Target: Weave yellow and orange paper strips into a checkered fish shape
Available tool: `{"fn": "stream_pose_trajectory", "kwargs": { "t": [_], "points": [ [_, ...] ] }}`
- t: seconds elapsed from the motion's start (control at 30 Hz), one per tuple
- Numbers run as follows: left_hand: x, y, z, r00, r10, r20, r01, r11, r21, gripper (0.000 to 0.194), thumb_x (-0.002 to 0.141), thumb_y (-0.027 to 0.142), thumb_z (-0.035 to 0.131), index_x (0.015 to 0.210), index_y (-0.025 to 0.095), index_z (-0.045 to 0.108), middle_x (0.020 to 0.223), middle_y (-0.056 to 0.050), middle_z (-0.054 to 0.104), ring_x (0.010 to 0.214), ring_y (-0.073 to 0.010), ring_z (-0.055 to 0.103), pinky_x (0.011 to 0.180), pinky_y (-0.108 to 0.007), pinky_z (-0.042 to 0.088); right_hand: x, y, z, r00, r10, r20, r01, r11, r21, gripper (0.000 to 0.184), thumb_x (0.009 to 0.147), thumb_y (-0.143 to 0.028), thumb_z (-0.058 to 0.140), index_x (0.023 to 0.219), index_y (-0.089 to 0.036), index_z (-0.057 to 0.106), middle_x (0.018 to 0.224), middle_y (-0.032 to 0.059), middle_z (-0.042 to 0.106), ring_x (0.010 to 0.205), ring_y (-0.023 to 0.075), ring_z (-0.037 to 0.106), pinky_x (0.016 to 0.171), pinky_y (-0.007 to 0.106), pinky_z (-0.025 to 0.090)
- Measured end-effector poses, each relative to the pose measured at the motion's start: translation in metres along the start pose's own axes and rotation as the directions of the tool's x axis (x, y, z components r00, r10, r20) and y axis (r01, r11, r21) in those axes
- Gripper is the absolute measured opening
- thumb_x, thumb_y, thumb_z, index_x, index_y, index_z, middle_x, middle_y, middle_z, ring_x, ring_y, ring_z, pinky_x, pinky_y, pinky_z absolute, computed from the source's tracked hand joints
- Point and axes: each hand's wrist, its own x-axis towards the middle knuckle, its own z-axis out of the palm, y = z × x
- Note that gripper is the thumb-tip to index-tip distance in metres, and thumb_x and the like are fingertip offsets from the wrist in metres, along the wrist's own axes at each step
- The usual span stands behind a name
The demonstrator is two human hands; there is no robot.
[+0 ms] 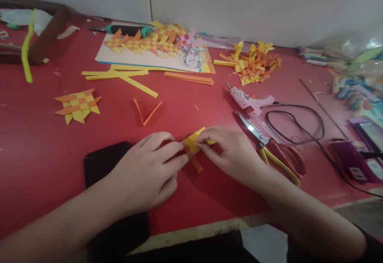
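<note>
Between my hands, just above the red table, is a small weave of yellow and orange paper strips [194,145]. My left hand [157,159] grips its left side, fingers closed and partly covering it. The thumb and forefinger of my right hand [223,143] pinch a yellow strip at its right side. One orange strip end sticks out below. A folded orange paper strip [145,122] lies in a V shape beyond my left hand. Further left rests a woven paper fish [78,105] in orange and yellow. A black phone [104,161] is partly under my left forearm.
Scissors [254,129] with red and yellow handles and a pink glue gun [249,101] with a looping cord lie right. Yellow strips [119,75], orange strips [188,78] and a scrap pile [259,65] lie behind. A purple power socket box [356,161] stands far right.
</note>
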Motion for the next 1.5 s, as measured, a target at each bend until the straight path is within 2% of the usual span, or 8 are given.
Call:
{"fn": "stream_pose_trajectory", "kwargs": {
  "t": [0.3,0.47,0.93,1.13,1.23,1.37,1.43,1.5],
  "points": [
    [-0.002,0.001,0.0,1.0,-0.012,0.002,0.012,1.0,-0.007,0.039,0.09,0.022,0.051,0.126,0.017,0.065,0.119,-0.009,0.068,0.112,-0.0317,0.052,0.092,-0.047,0.051,-0.003,-0.002,-0.002,1.0,-0.007,-0.019,0.006,0.996,-0.089,0.013,0.091,-0.012,0.056,0.099,-0.018,0.065,0.097,0.0053,0.072,0.088,0.0168,0.068,0.078,0.028,0.054],
    [-0.001,0.002,0.001,1.0,-0.019,-0.005,0.019,1.0,-0.013,0.037,0.089,0.025,0.052,0.12,0.017,0.069,0.118,-0.009,0.068,0.109,-0.0311,0.053,0.092,-0.046,0.051,-0.005,0.0,-0.007,1.0,0.013,-0.011,-0.014,0.993,-0.116,0.019,0.091,-0.011,0.053,0.106,-0.017,0.063,0.099,0.0078,0.07,0.091,0.0193,0.068,0.08,0.032,0.056],
    [-0.003,0.004,0.004,0.999,-0.032,0.002,0.032,0.999,0.001,0.043,0.09,0.024,0.05,0.13,0.018,0.064,0.125,-0.007,0.066,0.111,-0.0326,0.05,0.09,-0.05,0.05,-0.004,0.003,-0.01,0.997,0.056,-0.056,-0.066,0.977,-0.202,0.015,0.09,-0.009,0.051,0.099,-0.017,0.06,0.09,0.0062,0.067,0.077,0.017,0.065,0.067,0.029,0.052],
    [-0.003,0.006,0.004,1.0,-0.025,0.007,0.025,0.999,0.022,0.041,0.09,0.023,0.05,0.127,0.016,0.065,0.126,-0.008,0.066,0.11,-0.0328,0.049,0.09,-0.05,0.05,-0.004,0.004,-0.008,0.997,0.066,-0.045,-0.075,0.971,-0.227,0.017,0.091,-0.009,0.048,0.1,-0.017,0.06,0.089,0.0067,0.065,0.077,0.0176,0.064,0.067,0.03,0.052],
    [-0.004,0.005,0.005,1.0,-0.027,0.004,0.027,0.999,0.027,0.039,0.09,0.023,0.051,0.126,0.016,0.066,0.125,-0.008,0.065,0.111,-0.0324,0.049,0.091,-0.049,0.049,-0.005,0.002,-0.007,0.996,0.052,-0.076,-0.07,0.961,-0.269,0.016,0.091,-0.011,0.05,0.102,-0.017,0.061,0.095,0.0086,0.066,0.084,0.0207,0.065,0.072,0.035,0.055],
    [-0.003,0.005,0.005,0.999,-0.039,0.02,0.039,0.999,0.006,0.043,0.09,0.024,0.051,0.132,0.017,0.062,0.124,-0.007,0.064,0.111,-0.0314,0.049,0.093,-0.048,0.048,-0.015,-0.008,-0.006,0.995,-0.086,-0.041,0.069,0.948,-0.311,0.017,0.093,-0.014,0.051,0.101,-0.016,0.065,0.097,0.0098,0.069,0.089,0.0241,0.065,0.079,0.04,0.057],
    [-0.002,0.005,0.005,0.999,-0.037,0.04,0.037,0.999,0.004,0.042,0.09,0.023,0.051,0.129,0.016,0.063,0.125,-0.008,0.064,0.111,-0.0316,0.049,0.093,-0.049,0.049,-0.022,-0.015,-0.002,0.982,-0.189,0.019,0.185,0.932,-0.31,0.021,0.095,-0.012,0.048,0.101,-0.013,0.068,0.096,0.0096,0.072,0.087,0.0233,0.066,0.081,0.04,0.059],
    [-0.002,0.005,0.005,0.998,-0.042,0.049,0.041,0.999,0.007,0.04,0.089,0.022,0.051,0.126,0.014,0.064,0.126,-0.008,0.063,0.111,-0.032,0.049,0.094,-0.049,0.048,-0.029,-0.02,0.003,0.96,-0.279,0.034,0.275,0.908,-0.317,0.026,0.095,-0.01,0.046,0.108,-0.008,0.069,0.102,0.011,0.074,0.096,0.0241,0.068,0.09,0.04,0.059]
  ]
}}
